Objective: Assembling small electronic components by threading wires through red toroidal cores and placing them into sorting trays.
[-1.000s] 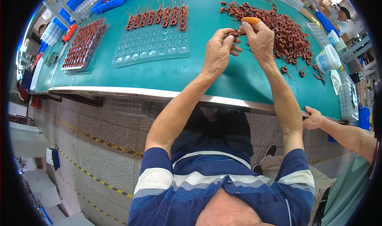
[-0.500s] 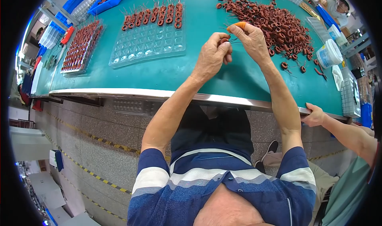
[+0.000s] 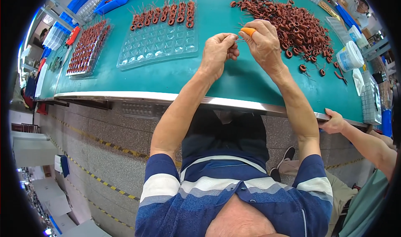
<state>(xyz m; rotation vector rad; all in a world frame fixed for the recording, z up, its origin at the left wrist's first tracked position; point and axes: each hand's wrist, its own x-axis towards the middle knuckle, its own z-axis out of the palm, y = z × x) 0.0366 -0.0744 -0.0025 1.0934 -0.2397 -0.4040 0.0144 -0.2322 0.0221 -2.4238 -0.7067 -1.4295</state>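
Above the green table, my left hand (image 3: 217, 53) is closed on a reddish-brown wire-wound ring coil, mostly hidden behind the fingers. Thin wire leads (image 3: 239, 40) reach from it toward my right hand (image 3: 265, 44). That hand wears an orange finger cot (image 3: 248, 31) and pinches the lead ends between thumb and index finger. Just beyond it spreads a large heap of similar coils (image 3: 298, 28). Left of my hands lies a clear plastic tray (image 3: 156, 49) with round pockets; coils (image 3: 180, 19) fill its far rows, their leads sticking up.
A full coil tray (image 3: 87, 49) stands at the left, beside a blue bin (image 3: 116, 0). Loose coils (image 3: 303, 68), red-handled pliers (image 3: 341, 76) and a white tub (image 3: 350, 56) are at the right. Another person's hand (image 3: 333, 121) grips the table's front edge.
My left fingers have closed further over the coil, which showed more before. My right hand has shifted slightly right, its fingers now curled more tightly around the leads.
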